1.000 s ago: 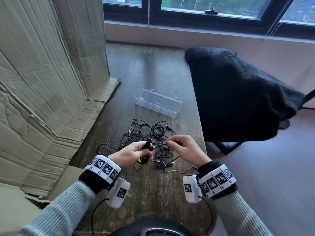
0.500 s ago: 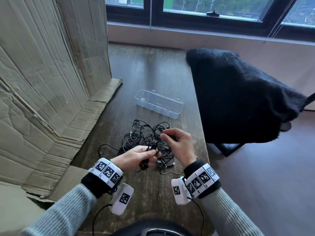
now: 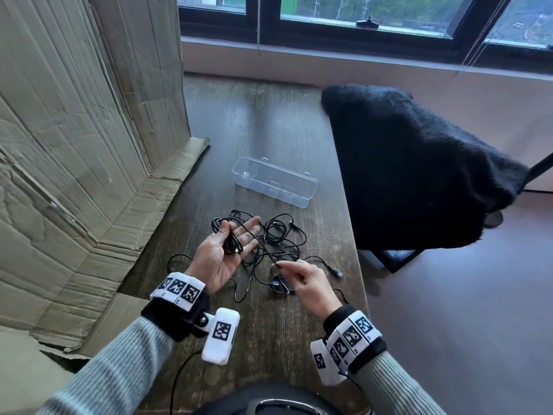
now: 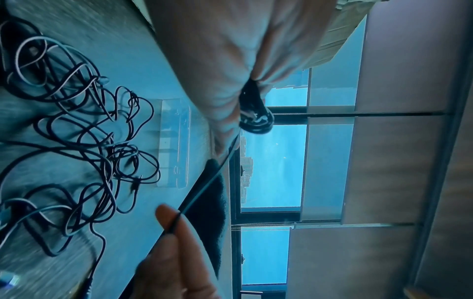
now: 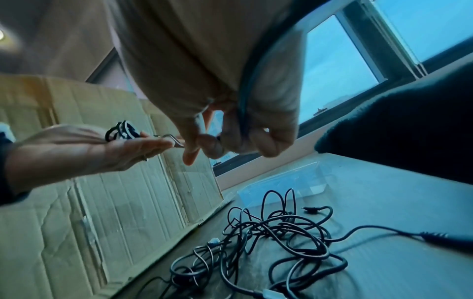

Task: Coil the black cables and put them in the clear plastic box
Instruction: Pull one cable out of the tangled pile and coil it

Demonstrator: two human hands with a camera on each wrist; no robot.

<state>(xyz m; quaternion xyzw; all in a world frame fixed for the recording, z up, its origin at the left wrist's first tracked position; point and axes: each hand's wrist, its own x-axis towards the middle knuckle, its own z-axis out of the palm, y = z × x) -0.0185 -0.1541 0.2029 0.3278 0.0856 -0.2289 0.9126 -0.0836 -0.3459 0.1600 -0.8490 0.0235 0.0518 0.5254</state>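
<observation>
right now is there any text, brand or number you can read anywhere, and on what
No readable words, brands or numbers.
Left wrist band: black-and-white square marker patterns only; tiny marks at its edge too small to read.
Right wrist band: the same.
Clear plastic box: no label visible.
Cardboard: no print visible.

Soft window daylight; wrist views blue-tinted, blurred.

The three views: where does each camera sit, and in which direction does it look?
Head: on the head, looking down at the table; both hands and sleeves show.
Left wrist: beside the left hand, looking past it toward the window; right fingertips pinch a cable.
Right wrist: under the right hand, looking toward the cardboard; the left palm shows.
Shared: cable tangle and clear box.
</observation>
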